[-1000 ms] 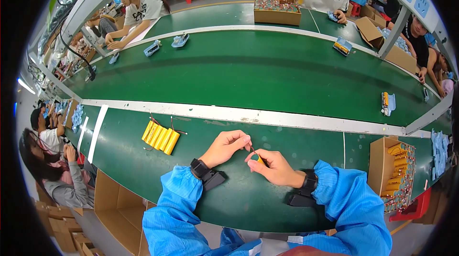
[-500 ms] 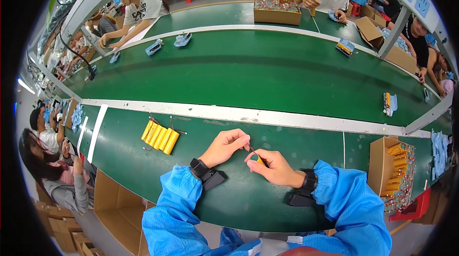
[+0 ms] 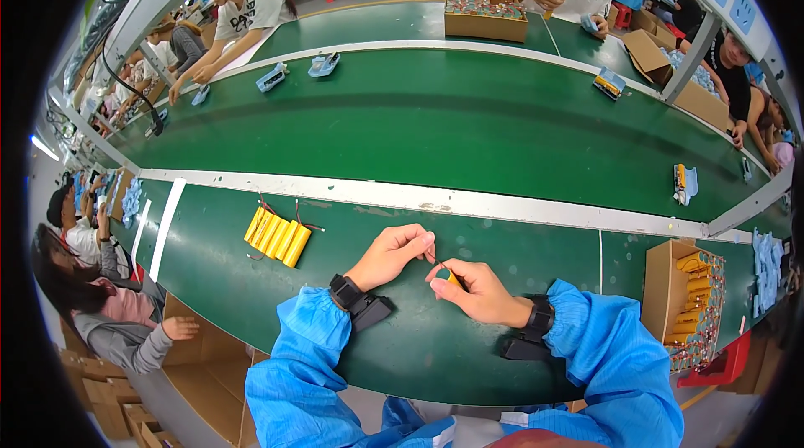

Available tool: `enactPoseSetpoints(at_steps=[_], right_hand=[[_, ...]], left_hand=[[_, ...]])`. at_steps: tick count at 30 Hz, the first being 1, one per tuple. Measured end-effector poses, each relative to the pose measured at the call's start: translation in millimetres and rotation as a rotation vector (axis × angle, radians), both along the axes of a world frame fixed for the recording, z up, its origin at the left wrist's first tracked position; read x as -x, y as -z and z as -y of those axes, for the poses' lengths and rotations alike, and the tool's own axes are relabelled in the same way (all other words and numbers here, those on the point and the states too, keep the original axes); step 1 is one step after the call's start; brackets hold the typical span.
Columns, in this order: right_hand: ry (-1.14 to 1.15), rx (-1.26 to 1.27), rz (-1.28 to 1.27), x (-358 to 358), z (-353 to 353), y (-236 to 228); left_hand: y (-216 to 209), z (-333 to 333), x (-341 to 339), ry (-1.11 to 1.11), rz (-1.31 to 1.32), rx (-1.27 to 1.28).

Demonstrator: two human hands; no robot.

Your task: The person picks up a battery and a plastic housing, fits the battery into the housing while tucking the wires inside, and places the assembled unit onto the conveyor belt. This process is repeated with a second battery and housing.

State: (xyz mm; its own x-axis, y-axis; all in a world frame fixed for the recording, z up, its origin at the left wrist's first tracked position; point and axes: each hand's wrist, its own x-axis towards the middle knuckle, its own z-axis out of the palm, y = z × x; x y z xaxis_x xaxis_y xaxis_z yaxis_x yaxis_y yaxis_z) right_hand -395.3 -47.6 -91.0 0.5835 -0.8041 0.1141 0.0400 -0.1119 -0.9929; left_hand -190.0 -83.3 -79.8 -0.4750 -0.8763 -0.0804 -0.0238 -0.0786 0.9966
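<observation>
My right hand [image 3: 484,293] is closed round a yellow cylindrical battery [image 3: 453,279], most of it hidden by the fingers. Thin dark-red wires [image 3: 436,262] run up from the battery to my left hand [image 3: 392,254], whose thumb and fingertips pinch their end. Both hands are just above the green table, close together. To the left of them, a row of several yellow batteries [image 3: 276,235] lies side by side, with red and black wire leads sticking out at the ends.
A cardboard box [image 3: 660,293] packed with wired yellow batteries stands at the right. Beyond a white rail [image 3: 402,199] runs a green belt [image 3: 402,130] carrying blue shells, some with batteries [image 3: 608,84]. Co-workers sit opposite and at left. A large open carton [image 3: 205,381] is lower left.
My hands keep nearly the same pose, wires and battery still held. Blue shells on the far belt have shifted slightly right. A co-worker at left has lowered a hand toward the carton.
</observation>
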Motion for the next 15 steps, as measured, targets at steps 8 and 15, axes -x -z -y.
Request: enactPoseSetpoints(at_steps=[8,15], right_hand=[[-0.017,0.006,-0.016,2.0,1.0,-3.5],[-0.047,0.012,-0.077,4.5,1.2,-4.5]], left_hand=[[0.3,0.9,-0.6,0.02,0.039,0.007],[-0.7,0.0,1.5,-0.001,0.026,-0.006]])
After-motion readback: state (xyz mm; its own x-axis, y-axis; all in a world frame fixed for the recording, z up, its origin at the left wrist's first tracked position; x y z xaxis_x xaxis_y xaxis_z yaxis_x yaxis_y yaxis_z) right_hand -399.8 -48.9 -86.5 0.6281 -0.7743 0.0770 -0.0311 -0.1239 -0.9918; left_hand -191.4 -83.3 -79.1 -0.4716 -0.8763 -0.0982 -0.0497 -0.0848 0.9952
